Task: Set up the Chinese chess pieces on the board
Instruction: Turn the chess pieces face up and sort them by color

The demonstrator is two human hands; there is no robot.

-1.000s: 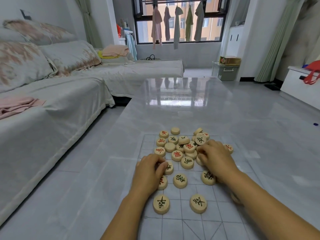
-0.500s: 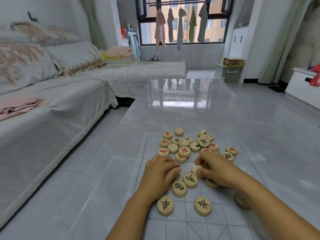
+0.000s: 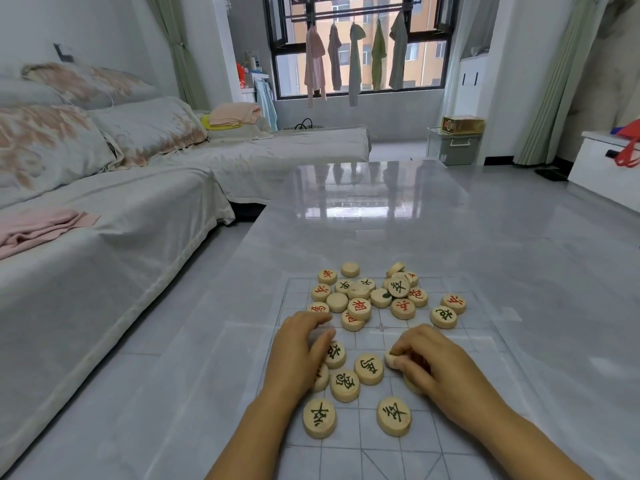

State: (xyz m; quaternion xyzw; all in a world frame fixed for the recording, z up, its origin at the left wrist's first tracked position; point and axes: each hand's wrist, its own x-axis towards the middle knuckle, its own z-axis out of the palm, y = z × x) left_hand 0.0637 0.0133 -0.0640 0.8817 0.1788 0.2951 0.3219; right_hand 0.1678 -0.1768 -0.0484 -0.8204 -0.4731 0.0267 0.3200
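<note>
A clear plastic chess board (image 3: 460, 344) with faint grid lines lies on the glossy grey table (image 3: 363, 216). Several round wooden pieces with red or green characters sit in a loose heap (image 3: 360, 299) at the board's far half. Nearer me lie several green-marked pieces, among them one (image 3: 369, 368) between my hands and two (image 3: 319, 418) (image 3: 393, 416) in front. My left hand (image 3: 298, 351) rests curled over pieces at the board's left, its fingertips on a piece. My right hand (image 3: 426, 362) pinches a wooden piece (image 3: 391, 359) by its edge, with more pieces hidden under the palm.
A sofa (image 3: 104, 209) with cushions and a pink cloth (image 3: 38, 226) runs along the left of the table. A green storage box (image 3: 457, 147) and a white cabinet (image 3: 606, 168) stand beyond, near the window with hanging clothes (image 3: 353, 57).
Both hands have drawn back from the heap toward me, dragging green-marked pieces along. My right hand now pinches one piece by its edge.
</note>
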